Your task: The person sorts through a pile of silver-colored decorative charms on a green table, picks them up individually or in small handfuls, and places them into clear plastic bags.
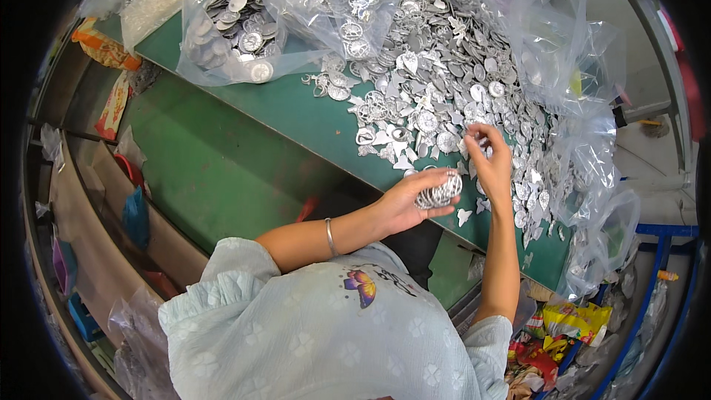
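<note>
My left hand [406, 204] is closed around a stack of round silver metal pieces [440, 192], held just off the table's near edge. To its right, my right hand [490, 160] reaches over the near side of a big heap of silver metal charms [452, 67]. Its thumb and index finger come together at the heap; whatever lies between them is too small to make out. The heap mixes round medallions, leaf-like and other small flat shapes. A few loose charms [464, 216] lie on the green table [296, 115] near my hands.
At the far left of the table, a clear plastic bag [194, 59] holds round silver pieces. More clear plastic [585, 148] lines the heap's right side. Wooden shelving [104, 215] stands to the left. Colourful wrappers [570, 322] and a blue metal frame [644, 304] are at lower right.
</note>
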Demonstrator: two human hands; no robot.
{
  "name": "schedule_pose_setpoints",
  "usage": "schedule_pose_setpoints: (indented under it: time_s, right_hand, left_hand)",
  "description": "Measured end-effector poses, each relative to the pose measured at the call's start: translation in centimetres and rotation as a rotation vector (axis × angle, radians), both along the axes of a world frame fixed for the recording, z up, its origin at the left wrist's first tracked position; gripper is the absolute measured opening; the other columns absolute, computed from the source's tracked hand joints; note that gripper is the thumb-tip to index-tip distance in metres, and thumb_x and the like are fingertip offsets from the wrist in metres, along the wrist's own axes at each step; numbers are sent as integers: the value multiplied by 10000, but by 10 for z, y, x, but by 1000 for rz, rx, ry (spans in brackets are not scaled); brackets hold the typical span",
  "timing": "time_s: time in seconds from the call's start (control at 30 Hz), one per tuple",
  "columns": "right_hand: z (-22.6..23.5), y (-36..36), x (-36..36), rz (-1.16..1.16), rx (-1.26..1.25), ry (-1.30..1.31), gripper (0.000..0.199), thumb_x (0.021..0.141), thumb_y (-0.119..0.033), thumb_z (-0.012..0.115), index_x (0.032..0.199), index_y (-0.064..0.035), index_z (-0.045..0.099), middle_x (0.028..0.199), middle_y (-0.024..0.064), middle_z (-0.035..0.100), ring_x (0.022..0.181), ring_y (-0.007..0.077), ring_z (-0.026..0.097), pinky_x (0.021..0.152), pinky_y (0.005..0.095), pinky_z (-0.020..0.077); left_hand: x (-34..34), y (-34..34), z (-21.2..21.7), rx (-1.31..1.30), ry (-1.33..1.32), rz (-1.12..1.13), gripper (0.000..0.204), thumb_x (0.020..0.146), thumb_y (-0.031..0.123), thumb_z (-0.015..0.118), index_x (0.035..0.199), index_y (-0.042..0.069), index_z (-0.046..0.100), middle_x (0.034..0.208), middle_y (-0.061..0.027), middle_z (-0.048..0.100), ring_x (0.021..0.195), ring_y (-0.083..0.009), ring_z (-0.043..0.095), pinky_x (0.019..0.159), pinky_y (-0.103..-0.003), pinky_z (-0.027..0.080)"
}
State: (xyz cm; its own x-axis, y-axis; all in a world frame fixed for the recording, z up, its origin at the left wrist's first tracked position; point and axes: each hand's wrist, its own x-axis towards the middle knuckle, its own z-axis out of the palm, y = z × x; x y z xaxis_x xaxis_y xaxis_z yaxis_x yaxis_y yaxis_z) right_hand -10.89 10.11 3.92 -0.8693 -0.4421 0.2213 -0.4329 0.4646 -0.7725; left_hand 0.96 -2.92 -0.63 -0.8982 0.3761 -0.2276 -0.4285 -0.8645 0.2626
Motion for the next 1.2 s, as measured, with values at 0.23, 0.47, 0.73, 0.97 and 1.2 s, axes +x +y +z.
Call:
schedule_pose_setpoints:
  time_s: [0.23,0.47,0.73,0.97,1.2]
  right_hand:
    - [-22,-5,-8,159,560,583,291,736,-223,644,982,-82,581,1070,79,515,1013,268,460,892,411,314]
    - [-23,34,-28,-177,500,595,175,744,-197,629,830,-50,588,922,110,532,881,282,487,794,416,333]
    - [-41,-30,-10,-181,544,440,272,709,-278,689,799,-40,594,850,92,529,855,273,459,758,386,319]
    - [-24,-3,-30,-284,108,-283,180,720,-188,648,729,-13,608,677,62,586,709,201,528,700,348,396]
    - [-37,-30,-7,-168,562,434,255,710,-272,685,746,-39,584,806,89,536,848,264,456,764,391,287]
  left_hand:
    - [13,-8,-2,87,114,-119,359,839,171,541,1162,28,478,1075,-112,562,971,-248,584,730,-337,537]
    - [13,-7,-1,79,56,-163,243,841,167,546,1049,45,526,1059,-109,571,969,-236,588,727,-350,534]
    - [12,-4,0,11,65,-156,188,844,131,547,1019,68,522,1053,-94,568,950,-219,591,730,-344,527]
    - [12,-8,11,-86,-33,-24,202,850,110,551,1045,67,522,1045,-84,566,972,-202,566,812,-360,484]
    - [9,0,9,-41,-33,-44,212,857,120,550,1061,66,525,1051,-73,562,984,-197,551,841,-361,462]
